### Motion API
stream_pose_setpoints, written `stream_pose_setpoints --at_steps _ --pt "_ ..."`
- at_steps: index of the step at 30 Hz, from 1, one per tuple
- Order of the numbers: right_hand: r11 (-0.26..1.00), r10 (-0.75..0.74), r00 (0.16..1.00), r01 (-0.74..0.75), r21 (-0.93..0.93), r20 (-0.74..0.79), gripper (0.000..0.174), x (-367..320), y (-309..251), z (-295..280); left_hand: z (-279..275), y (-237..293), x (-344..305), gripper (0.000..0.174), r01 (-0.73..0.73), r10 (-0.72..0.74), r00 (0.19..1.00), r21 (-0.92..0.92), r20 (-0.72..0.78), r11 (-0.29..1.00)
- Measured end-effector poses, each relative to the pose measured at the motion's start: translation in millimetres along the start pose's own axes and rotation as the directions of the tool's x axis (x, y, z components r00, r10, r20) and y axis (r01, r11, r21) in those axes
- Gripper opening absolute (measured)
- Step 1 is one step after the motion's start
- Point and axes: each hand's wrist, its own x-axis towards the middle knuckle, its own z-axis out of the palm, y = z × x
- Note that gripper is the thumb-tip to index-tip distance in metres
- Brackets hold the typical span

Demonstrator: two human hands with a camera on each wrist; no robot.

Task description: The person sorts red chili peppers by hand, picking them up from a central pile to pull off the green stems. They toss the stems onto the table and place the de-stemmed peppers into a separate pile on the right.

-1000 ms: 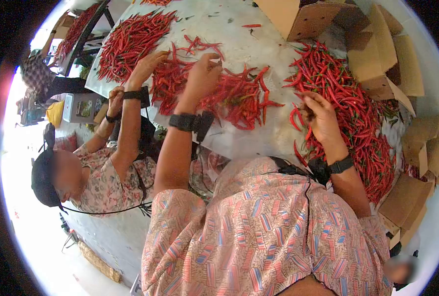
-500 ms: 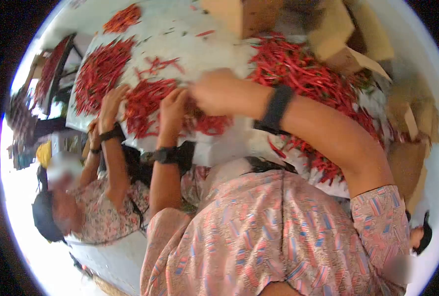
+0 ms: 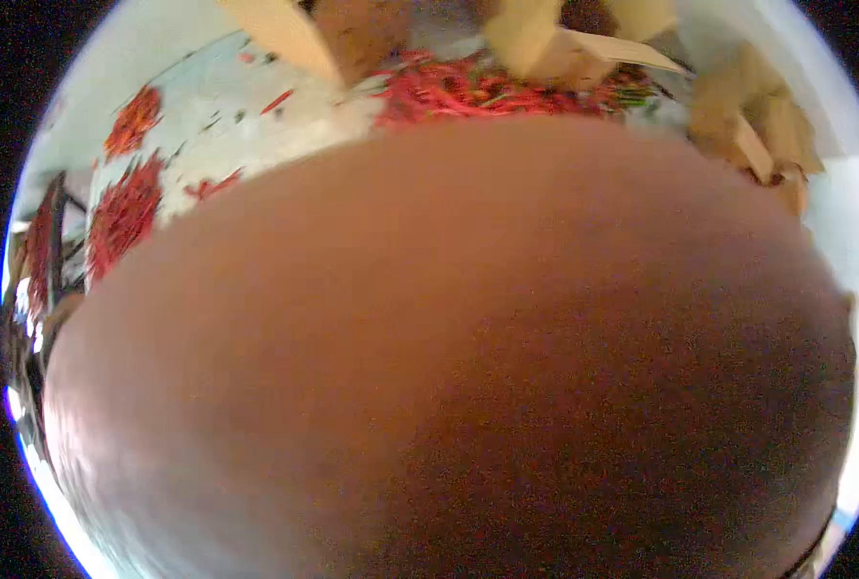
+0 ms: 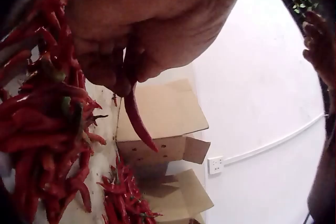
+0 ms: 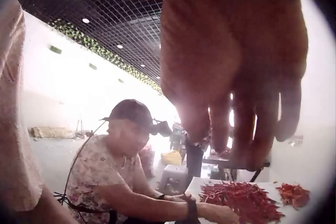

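In the left wrist view my left hand (image 4: 152, 19) pinches one red chili (image 4: 140, 121) between thumb and fingers, its tip hanging down. A dense heap of red chilies (image 4: 42, 129) lies beside that hand. The right wrist view shows my right hand (image 5: 236, 66) raised in the air, fingers extended and close together, with no chili visible in it. A blurred expanse of skin (image 3: 429, 318) fills most of the head view and hides both hands' work; which part of the arm it is, I cannot tell.
Cardboard boxes (image 3: 372, 39) stand behind a chili heap (image 3: 487, 92) on the pale table (image 3: 246, 140). Smaller chili piles (image 3: 125, 217) lie at left. Another person in a dark cap (image 5: 131, 111) reaches over the table beside a chili pile (image 5: 241, 200).
My right arm has swung up from the chilies, and skin now covers most of the head view. The head view has also shifted, with the boxes now further left.
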Motion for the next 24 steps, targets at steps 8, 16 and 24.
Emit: stream_pose_setpoints --at_steps 8,16,24 --pt "0.949 0.3 0.932 -0.313 0.033 0.205 0.017 -86 59 9 8 15 0 0.018 -0.145 0.144 0.989 -0.02 -0.038 0.989" --pt "0.528 0.635 0.705 -0.695 0.488 0.317 0.027 -208 79 70 32 30 -21 0.016 -0.026 0.028 1.0 0.174 -0.009 0.984" --pt "0.225 0.655 0.557 -0.789 0.572 0.51 0.023 -208 57 74 29 -6 -24 0.021 -0.085 0.094 0.996 0.322 -0.013 0.943"
